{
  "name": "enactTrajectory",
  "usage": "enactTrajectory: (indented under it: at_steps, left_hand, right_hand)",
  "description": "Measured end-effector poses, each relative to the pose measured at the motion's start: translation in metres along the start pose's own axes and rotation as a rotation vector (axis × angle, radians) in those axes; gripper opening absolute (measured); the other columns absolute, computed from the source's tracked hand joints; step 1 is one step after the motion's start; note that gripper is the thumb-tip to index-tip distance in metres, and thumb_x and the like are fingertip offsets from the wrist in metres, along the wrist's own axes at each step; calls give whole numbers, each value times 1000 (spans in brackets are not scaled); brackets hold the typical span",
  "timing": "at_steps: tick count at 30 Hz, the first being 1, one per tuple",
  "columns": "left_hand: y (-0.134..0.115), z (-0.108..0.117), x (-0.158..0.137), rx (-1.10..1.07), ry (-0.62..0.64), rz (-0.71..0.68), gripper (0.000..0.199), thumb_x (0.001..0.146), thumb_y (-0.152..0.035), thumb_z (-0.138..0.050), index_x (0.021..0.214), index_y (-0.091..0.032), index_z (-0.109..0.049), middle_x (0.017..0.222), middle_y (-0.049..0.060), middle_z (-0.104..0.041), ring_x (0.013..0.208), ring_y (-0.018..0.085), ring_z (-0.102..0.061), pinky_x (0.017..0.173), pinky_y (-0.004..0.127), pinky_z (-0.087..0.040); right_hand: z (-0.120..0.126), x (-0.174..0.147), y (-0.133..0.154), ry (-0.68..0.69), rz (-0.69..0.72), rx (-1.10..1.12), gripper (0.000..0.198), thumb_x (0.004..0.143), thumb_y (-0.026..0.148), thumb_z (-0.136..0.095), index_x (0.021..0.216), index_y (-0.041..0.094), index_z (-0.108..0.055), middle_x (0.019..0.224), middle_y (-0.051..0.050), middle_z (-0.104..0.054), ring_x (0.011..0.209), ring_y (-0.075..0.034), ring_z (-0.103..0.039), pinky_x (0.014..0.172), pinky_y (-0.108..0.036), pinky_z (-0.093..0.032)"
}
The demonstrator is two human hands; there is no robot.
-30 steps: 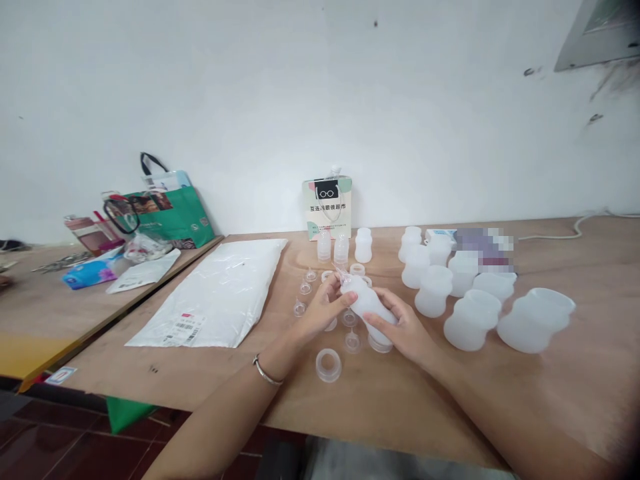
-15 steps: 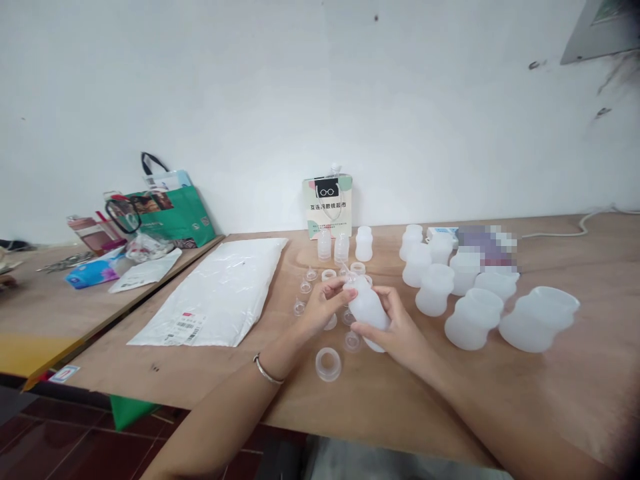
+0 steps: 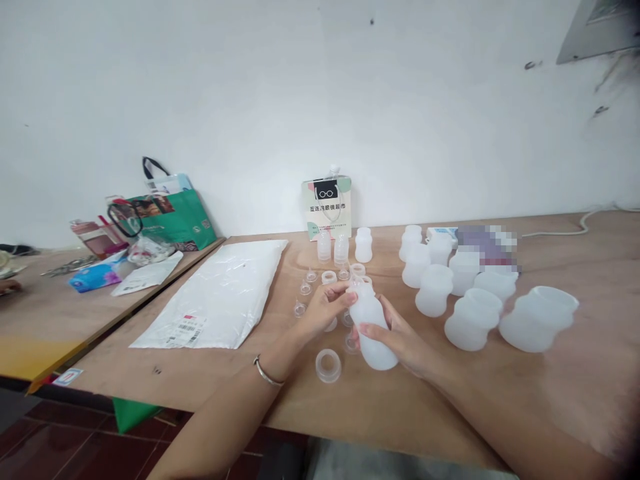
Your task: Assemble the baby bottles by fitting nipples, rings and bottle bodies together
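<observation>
My right hand (image 3: pixel 395 333) is wrapped round the body of a frosted white baby bottle (image 3: pixel 374 327), tilted with its top toward the left and away from me. My left hand (image 3: pixel 327 303) pinches at the bottle's mouth, its thumb against the neck, where a clear teat (image 3: pixel 354 275) shows, partly hidden by the fingers. Below the hands a clear ring collar (image 3: pixel 329 366) lies on the table. Several clear teats (image 3: pixel 305 287) and another collar (image 3: pixel 329 277) lie beyond and beside my left hand; some are partly covered by the hands and bottle.
Several frosted bottles (image 3: pixel 434 291) stand open on the right. Two clear caps (image 3: pixel 325 247) and a bottle (image 3: pixel 364 245) stand before a paper bag (image 3: pixel 327 207). A white plastic mailer (image 3: pixel 215 293) lies left. Another person's hand (image 3: pixel 9 286) shows at the far left edge.
The bottle's base has swung down toward me, and more of its lower body shows below my right hand. My left hand stays at its mouth.
</observation>
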State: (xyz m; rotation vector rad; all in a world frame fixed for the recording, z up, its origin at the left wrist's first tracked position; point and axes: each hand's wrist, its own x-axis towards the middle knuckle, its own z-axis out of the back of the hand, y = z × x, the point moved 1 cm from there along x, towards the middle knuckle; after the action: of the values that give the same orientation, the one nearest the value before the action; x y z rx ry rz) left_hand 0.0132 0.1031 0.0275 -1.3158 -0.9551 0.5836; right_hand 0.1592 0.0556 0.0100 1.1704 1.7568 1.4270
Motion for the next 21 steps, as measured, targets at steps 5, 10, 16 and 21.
enactTrajectory:
  at_steps: [5,10,16,21]
  left_hand:
    - [-27,24,11,143,-161,-225,52,78,-55,-46,114,-20,-57,124,11,-53,114,24,-49,94,37,-38]
    - [-50,70,61,599,-418,-242,31,83,-32,-44,103,-16,-62,113,9,-61,107,20,-54,95,35,-39]
    - [-20,98,132,902,-479,-77,41,72,-5,-47,113,-6,-54,124,17,-52,115,23,-48,102,36,-31]
    - [4,99,140,892,-493,-33,35,70,-7,-53,104,-10,-58,112,14,-60,104,22,-54,96,36,-36]
  right_hand:
    - [6,0,7,-116,93,-153,45,70,36,-65,100,25,-32,86,0,-59,73,-15,-60,65,-31,-49]
    - [9,2,0,-144,128,-285,49,71,38,-65,107,24,-36,106,-7,-58,94,-20,-58,77,-34,-48]
    - [14,5,-4,-117,144,-293,59,70,37,-65,120,22,-37,111,-8,-58,100,-22,-57,82,-36,-48]
    - [14,4,-4,-109,152,-296,58,71,36,-65,120,21,-37,106,-7,-60,96,-20,-58,79,-34,-48]
